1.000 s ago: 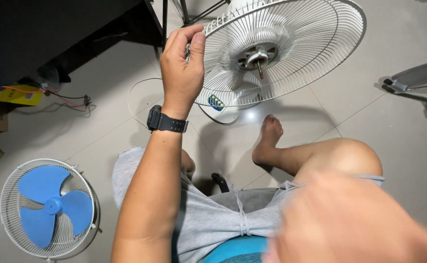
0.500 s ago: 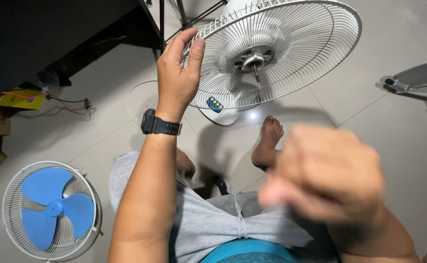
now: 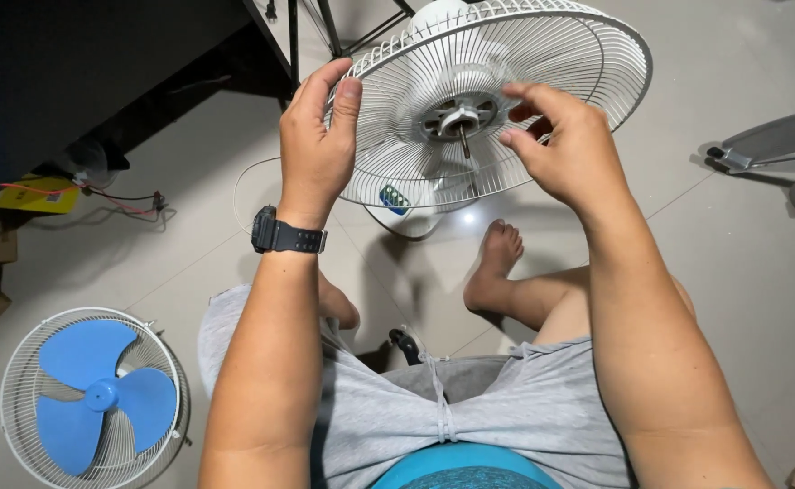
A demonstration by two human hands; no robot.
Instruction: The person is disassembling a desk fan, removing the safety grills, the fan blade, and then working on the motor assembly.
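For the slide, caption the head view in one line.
Left hand grips the white rear fan guard rim; right hand reaches its motor shaft; blue blade lies aside.

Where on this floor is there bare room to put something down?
Bare tile lies right of the right hand, between the white fan grille and the scooter, and between the blue blade and the wires. Around the feet it is crowded.
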